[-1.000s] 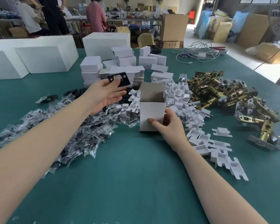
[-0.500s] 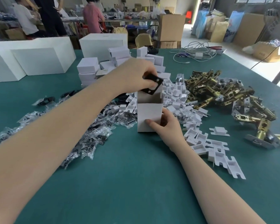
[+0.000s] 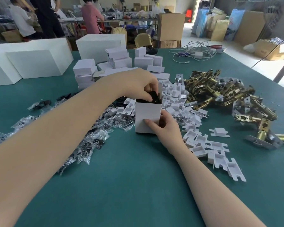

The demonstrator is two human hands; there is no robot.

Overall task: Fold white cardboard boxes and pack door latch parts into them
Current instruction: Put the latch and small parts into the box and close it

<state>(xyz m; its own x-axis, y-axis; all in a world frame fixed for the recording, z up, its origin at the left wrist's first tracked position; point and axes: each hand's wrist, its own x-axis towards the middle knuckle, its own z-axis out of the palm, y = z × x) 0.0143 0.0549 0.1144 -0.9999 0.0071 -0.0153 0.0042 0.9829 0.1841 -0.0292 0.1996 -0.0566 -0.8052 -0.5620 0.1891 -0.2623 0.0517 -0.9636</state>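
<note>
A small white cardboard box [image 3: 147,113] stands upright and open-topped on the green table, in the middle of the view. My right hand [image 3: 166,128] grips its lower right corner, thumb across the front face. My left hand [image 3: 138,84] is over the box mouth and pinches a flat black plate [image 3: 154,97], which sits partly inside the opening. The lower part of the plate is hidden by the box wall.
Brass latch bolts [image 3: 220,94] are heaped at the right. White cardboard inserts [image 3: 203,145] spread beside my right wrist. Bagged screws [image 3: 88,141] lie at the left. Folded small boxes [image 3: 120,61] and big white cartons [image 3: 38,63] stand behind. People work at the far tables.
My left hand carried the black plate from the left to the box and lowered it into the open top. My right hand kept its hold on the box.
</note>
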